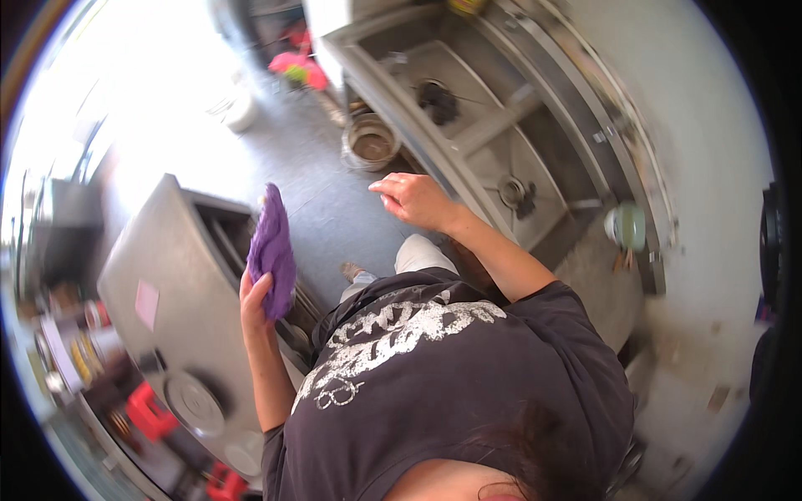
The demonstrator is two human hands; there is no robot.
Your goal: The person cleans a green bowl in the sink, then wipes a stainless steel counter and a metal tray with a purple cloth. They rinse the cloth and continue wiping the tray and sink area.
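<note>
A folded purple cloth (272, 250) stands up from my left hand (253, 294), whose thumb presses on its near side. The left hand is closed around the cloth's lower part, beside the edge of a steel counter. My right hand (413, 200) is raised over the floor, just left of the front edge of a steel double sink (478, 159). Its fingers are curled together, and nothing shows in them. In both sink basins lie dark clumps near the drains.
A bucket of brownish liquid (370, 142) stands on the grey floor (313, 179) by the sink. The steel counter (180, 284) on the left carries a pink paper (146, 304) and a round lid (194, 402). A pale green jar (626, 226) sits right of the sink.
</note>
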